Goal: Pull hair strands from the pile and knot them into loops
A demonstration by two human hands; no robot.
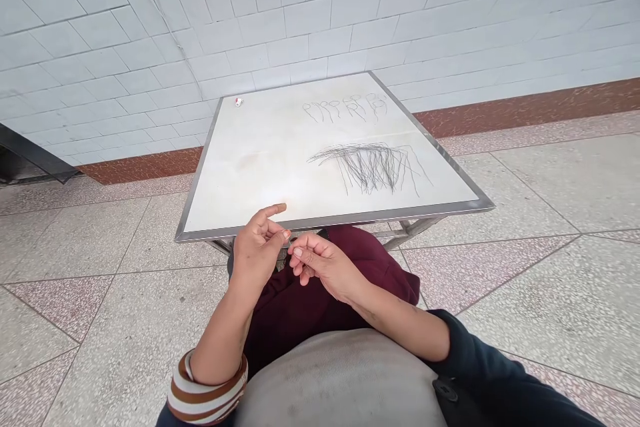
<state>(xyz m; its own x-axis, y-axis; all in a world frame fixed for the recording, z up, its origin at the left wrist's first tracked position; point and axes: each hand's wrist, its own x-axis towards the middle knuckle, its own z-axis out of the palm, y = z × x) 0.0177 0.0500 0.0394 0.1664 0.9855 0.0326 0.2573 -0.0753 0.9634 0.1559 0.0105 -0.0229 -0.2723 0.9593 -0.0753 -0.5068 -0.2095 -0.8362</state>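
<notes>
Both hands are close together over my lap, just in front of the table's near edge. My left hand [261, 240] has its thumb and a finger pinched, with the index finger stretched out; what it pinches is too small to name. Beside it, my right hand [320, 260] has thumb and index finger pressed together, and a thin thing may run between the hands, too fine to make out. On the white table [250, 177] lies a tangled pile of dark thin strands [375, 163]. Behind the pile, several looped strands [345, 107] lie in a row.
A small white and red object [239, 102] sits at the table's far left corner. The table has a grey metal rim. A tiled wall [310, 33] stands behind it, with a thin cord [173, 33] hanging at the left.
</notes>
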